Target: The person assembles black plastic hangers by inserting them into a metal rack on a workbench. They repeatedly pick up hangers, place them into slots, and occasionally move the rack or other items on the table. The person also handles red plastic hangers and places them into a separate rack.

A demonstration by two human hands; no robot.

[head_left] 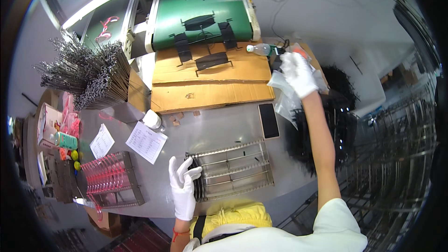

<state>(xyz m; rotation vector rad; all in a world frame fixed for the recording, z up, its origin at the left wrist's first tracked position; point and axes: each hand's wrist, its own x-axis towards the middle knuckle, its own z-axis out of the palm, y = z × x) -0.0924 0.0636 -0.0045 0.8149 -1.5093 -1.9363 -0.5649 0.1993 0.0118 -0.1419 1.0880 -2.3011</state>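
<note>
My left hand [183,183], in a white glove, rests at the left end of a metal slotted rack [240,175]. Its fingers are spread and touch thin black curved pieces [199,182] standing in the rack's slots. My right arm stretches far forward. The white-gloved right hand [299,75] is over clear plastic bags [287,100], right of a clear bottle [259,49] lying on its side. Its fingers are blurred, and whether they hold anything is hidden. A dark phone [268,120] lies between the rack and the bags.
Black frame-like parts hang on wire holders [201,35] over a green conveyor [168,32] and cardboard [212,97]. Bundled wire hooks [88,74] stand far left. Another rack [114,182] holds pink pieces. Paper sheets [146,141] and a white jar [152,119] lie nearby. Black parts [322,135] are heaped right.
</note>
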